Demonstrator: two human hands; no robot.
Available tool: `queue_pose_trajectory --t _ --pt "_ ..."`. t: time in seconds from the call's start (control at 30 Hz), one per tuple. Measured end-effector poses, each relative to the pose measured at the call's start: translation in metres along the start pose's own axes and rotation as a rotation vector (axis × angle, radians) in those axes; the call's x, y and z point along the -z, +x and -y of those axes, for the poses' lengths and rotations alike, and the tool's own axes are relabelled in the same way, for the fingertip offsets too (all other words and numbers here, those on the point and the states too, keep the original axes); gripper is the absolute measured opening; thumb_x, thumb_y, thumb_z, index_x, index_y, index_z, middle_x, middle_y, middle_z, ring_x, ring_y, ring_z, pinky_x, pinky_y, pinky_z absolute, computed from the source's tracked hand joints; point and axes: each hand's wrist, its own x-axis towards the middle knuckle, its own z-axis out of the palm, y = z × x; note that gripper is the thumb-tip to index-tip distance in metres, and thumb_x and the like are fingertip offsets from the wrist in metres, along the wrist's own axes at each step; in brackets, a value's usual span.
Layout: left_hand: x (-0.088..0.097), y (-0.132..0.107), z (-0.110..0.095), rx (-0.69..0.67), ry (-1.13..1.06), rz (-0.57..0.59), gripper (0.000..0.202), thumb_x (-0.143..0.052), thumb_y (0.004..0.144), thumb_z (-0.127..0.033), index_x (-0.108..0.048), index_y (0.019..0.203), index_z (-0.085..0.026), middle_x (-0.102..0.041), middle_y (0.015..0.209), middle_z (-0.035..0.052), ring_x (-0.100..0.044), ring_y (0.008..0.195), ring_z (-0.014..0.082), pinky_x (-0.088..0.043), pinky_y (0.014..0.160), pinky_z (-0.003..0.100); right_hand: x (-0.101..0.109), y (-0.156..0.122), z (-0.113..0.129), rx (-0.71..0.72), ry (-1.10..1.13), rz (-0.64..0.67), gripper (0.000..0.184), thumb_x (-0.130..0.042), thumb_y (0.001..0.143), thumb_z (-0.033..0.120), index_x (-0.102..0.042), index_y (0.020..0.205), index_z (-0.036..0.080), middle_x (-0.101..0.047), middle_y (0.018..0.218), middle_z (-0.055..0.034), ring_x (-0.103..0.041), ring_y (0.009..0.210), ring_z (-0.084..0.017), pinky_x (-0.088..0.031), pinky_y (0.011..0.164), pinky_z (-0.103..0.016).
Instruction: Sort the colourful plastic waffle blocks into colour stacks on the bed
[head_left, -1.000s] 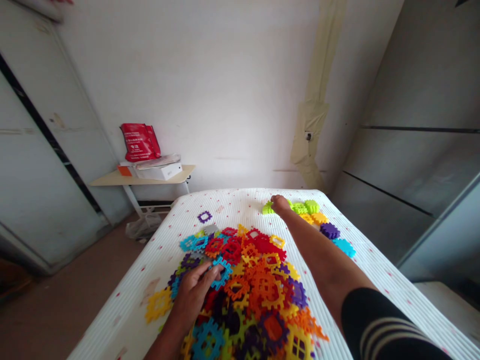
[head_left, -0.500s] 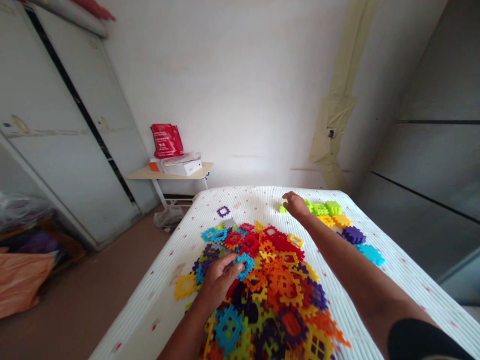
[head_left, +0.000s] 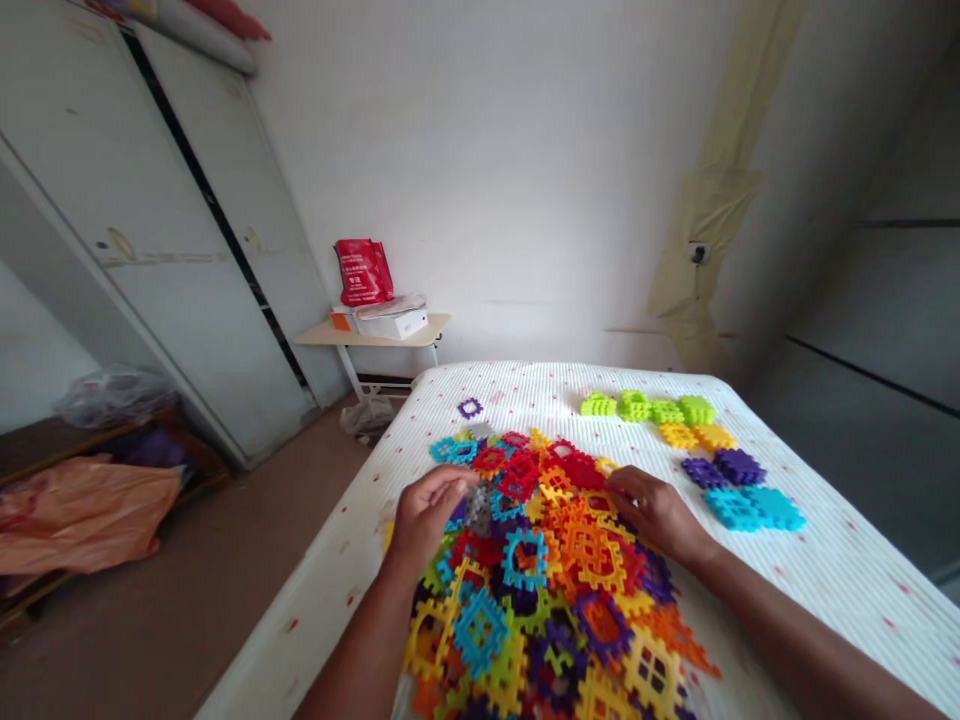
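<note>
I am resting my right hand [head_left: 656, 512] on the edge of a heap of interlocking plastic blocks [head_left: 551, 560], its fingers [head_left: 624, 482] lying loose and released on orange pieces. My left hand [head_left: 429, 518] is curling over the heap beside a grey block [head_left: 478, 510], though I cannot tell whether it is gripping anything. The heap is lying on a white ribbed bed [head_left: 840, 545], with stacks of lime, yellow, purple and cyan blocks [head_left: 694, 436] sitting just beyond my right hand.
</note>
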Motion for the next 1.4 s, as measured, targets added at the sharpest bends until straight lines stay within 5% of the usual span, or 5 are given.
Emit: queue_pose_trajectory --t 0.1,0.17,0.5,1.0,1.4 --pt "0.024 0.011 0.017 0.057 0.237 -0.273 0.036 -0.051 0.079 -0.045 -0.068 0.090 -0.014 -0.072 0.091 0.0082 -0.065 0.088 0.0221 -0.049 0.080 0.031 0.002 -0.013 -0.008 -0.056 0.018 -0.036 0.026 -0.041 0.092 0.035 -0.062 0.085 0.021 -0.064 0.086 -0.0073 -0.060 0.076 -0.017 -0.049 0.068 -0.028" --pt "0.038 0.018 0.032 0.092 0.508 -0.316 0.037 -0.047 0.079 -0.043 -0.068 0.094 -0.016 -0.071 0.098 0.0081 -0.064 0.092 0.0226 -0.048 0.083 0.032 0.000 -0.017 -0.012 -0.094 0.024 -0.058 0.026 -0.043 0.091 0.037 -0.063 0.086 0.021 -0.065 0.085 -0.0073 -0.061 0.076 -0.018 -0.049 0.068 -0.029" --pt "0.029 0.020 0.059 0.167 0.769 -0.110 0.038 -0.059 0.072 -0.034 -0.066 0.109 -0.028 -0.070 0.107 0.0067 -0.058 0.107 0.0299 -0.039 0.092 0.044 -0.012 -0.019 -0.014 -0.103 -0.022 -0.038 0.028 -0.041 0.092 0.037 -0.064 0.088 0.021 -0.066 0.088 -0.0069 -0.062 0.078 -0.018 -0.050 0.072 -0.030" --pt "0.018 0.023 0.063 -0.050 0.571 -0.089 0.042 -0.055 0.067 -0.012 -0.066 0.106 -0.022 -0.065 0.099 0.0037 -0.061 0.090 0.0177 -0.049 0.084 0.030 -0.011 -0.017 -0.011 -0.085 -0.045 -0.046 0.031 -0.039 0.093 0.036 -0.064 0.084 0.021 -0.065 0.084 -0.0061 -0.061 0.075 -0.017 -0.049 0.070 -0.028" --pt "0.010 0.015 0.049 -0.035 0.135 -0.104 0.045 -0.054 0.074 -0.025 -0.059 0.118 -0.017 -0.068 0.099 0.0059 -0.063 0.086 0.0166 -0.049 0.080 0.028 -0.012 -0.018 -0.012 -0.070 -0.074 -0.044 0.030 -0.039 0.093 0.035 -0.063 0.084 0.020 -0.064 0.084 -0.0060 -0.060 0.077 -0.017 -0.047 0.070 -0.028"
